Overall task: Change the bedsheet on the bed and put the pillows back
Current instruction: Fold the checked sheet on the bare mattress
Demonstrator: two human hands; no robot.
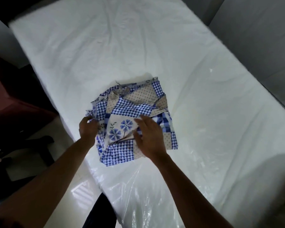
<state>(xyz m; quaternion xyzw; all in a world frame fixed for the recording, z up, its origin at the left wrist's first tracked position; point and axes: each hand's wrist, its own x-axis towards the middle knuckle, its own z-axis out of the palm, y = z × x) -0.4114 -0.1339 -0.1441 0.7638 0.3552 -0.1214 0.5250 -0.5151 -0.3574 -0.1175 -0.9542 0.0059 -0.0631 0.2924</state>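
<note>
A folded bedsheet (130, 111) with blue checks, beige dotted patches and blue flowers lies on the bare white mattress (122, 46), near its left edge. My left hand (87, 127) grips the folded layers at the sheet's left edge, fingers curled into the cloth. My right hand (148, 135) lies over the sheet's right half with fingers spread and fairly straight, touching the top layer. No pillows are in view.
Clear plastic wrap (138, 191) covers the near end of the mattress. A dark red piece of furniture (10, 99) and dark chair legs (39, 145) stand on the pale floor to the left. Grey walls (253, 38) border the bed's right side.
</note>
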